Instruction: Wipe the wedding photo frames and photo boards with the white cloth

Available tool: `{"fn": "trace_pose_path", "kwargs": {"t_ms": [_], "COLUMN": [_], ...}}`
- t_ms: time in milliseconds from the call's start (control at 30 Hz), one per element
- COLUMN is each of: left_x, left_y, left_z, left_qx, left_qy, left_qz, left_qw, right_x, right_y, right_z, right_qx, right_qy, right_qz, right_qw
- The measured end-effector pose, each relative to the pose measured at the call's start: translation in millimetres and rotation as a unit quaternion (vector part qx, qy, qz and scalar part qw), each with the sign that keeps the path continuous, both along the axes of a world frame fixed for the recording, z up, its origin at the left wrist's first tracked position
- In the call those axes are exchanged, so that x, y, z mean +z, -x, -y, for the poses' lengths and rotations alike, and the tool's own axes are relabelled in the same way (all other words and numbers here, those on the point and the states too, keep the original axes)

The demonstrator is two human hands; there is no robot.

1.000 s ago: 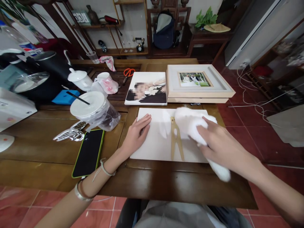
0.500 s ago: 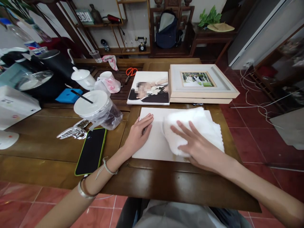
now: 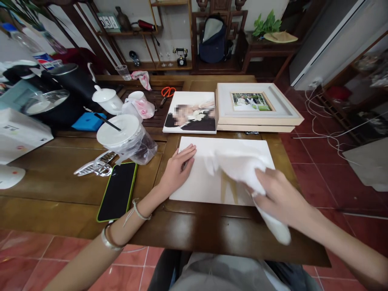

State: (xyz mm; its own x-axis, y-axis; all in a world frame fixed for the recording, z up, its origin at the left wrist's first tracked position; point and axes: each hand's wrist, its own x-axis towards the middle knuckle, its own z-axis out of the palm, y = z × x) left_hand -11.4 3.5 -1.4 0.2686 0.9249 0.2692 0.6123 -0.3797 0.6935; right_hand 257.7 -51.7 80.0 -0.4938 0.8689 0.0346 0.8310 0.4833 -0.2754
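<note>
A flat white panel (image 3: 200,182) lies on the wooden table in front of me, with tan marks showing near its front edge. My left hand (image 3: 178,167) rests on the panel's left side, fingers stretched out and holding nothing. Over the right part of the panel, my right hand (image 3: 275,194) grips a white cloth (image 3: 245,167), bunched between the fingers and blurred by motion. One end of the cloth hangs past the panel's front edge. Just behind the panel lies a photo print (image 3: 190,113) of people.
Stacked pale frames (image 3: 260,126) stand behind the panel, right of the photo print. To the left are a phone (image 3: 117,192), a lidded cup (image 3: 118,131) in plastic and a silver ornament (image 3: 93,165). Orange-handled scissors (image 3: 167,93) lie farther back. The table's front edge (image 3: 227,252) is near my lap.
My right hand went from lying spread on the cloth to gripping it, lifting it and drawing it toward me and right. More of the panel shows. My left hand stayed put.
</note>
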Motion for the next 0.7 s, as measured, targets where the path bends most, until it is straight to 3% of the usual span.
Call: {"fn": "trace_pose_path", "kwargs": {"t_ms": [67,167,333,500,700], "left_x": [0.2,0.4,-0.8,-0.7,0.3], "left_y": [0.1,0.3,0.9,0.9,0.7], "left_z": [-0.1,-0.5,-1.1,-0.9,-1.0], "left_qx": [0.000,-0.001,-0.003,-0.002,-0.001], "left_qy": [0.001,0.004,0.002,0.006,0.001], "left_qz": [0.001,0.002,0.005,0.003,0.002], "left_qw": [1.000,1.000,1.000,1.000,1.000], "right_x": [-6.6,-19.2,-27.9,-27.1,-34.2], "right_y": [4.5,20.5,46.7,46.9,44.2], "right_z": [-26.7,-56.7,-68.8,-42.8,27.9], "right_qx": [-0.017,0.032,0.088,0.185,0.242], "right_qy": [-0.027,-0.070,-0.082,-0.080,-0.101], "right_qz": [0.028,0.049,0.087,0.088,-0.004], "right_qw": [0.999,0.996,0.989,0.975,0.965]}}
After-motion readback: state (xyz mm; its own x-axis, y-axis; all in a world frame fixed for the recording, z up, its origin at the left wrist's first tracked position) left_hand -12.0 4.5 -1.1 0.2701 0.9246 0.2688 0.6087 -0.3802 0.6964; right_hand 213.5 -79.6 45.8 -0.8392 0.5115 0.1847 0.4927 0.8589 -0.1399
